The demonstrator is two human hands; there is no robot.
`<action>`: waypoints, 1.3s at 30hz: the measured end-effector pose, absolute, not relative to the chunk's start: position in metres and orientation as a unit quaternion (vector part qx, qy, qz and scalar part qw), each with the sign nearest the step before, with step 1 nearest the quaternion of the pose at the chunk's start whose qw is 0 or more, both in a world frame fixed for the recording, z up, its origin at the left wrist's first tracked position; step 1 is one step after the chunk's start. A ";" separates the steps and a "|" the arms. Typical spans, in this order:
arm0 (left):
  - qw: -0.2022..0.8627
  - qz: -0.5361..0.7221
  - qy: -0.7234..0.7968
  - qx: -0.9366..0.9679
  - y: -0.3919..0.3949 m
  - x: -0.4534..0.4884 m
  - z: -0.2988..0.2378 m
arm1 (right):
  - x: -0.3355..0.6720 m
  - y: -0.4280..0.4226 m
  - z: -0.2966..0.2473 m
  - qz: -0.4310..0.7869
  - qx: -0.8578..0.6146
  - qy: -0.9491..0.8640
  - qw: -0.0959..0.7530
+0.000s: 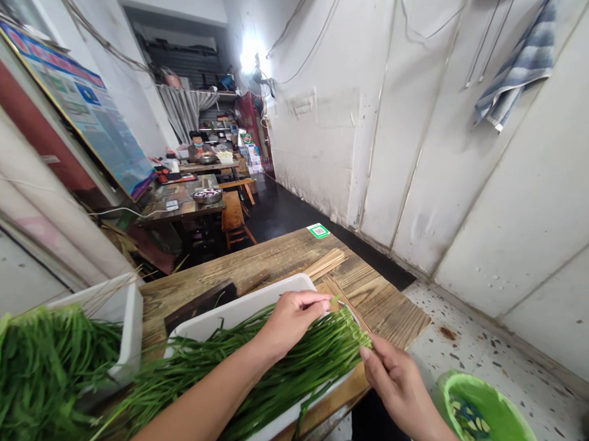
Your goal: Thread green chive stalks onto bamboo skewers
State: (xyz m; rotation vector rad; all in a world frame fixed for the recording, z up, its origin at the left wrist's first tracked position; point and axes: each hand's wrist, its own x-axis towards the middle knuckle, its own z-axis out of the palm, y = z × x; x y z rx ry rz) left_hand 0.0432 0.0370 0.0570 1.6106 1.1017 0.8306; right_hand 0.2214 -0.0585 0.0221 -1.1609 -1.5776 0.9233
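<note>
A white tray on a wooden table holds a long bundle of green chives. My left hand rests on top of the bundle near its cut ends, fingers pinched on a few chive tips. My right hand is at the tray's right end, fingers closed on a thin bamboo skewer that points up and left across the chive ends.
A second white tray piled with chives sits at the left. Loose bamboo skewers and a dark cleaver lie behind the tray. A green bucket stands on the floor at the right. More tables stand down the corridor.
</note>
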 end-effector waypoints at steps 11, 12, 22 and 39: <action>0.445 0.374 0.441 0.684 0.035 0.044 0.056 | 0.223 -0.060 0.013 0.399 -0.469 -0.635 0.467; 0.437 0.380 0.431 0.692 0.034 0.044 0.055 | 0.222 -0.060 0.013 0.400 -0.468 -0.634 0.468; 0.458 0.320 0.349 0.752 0.039 0.031 0.056 | 0.224 -0.053 0.014 0.382 -0.452 -0.661 0.461; 0.628 0.289 0.356 0.628 0.047 0.030 0.052 | 0.233 -0.058 0.027 0.277 -0.478 -0.725 0.411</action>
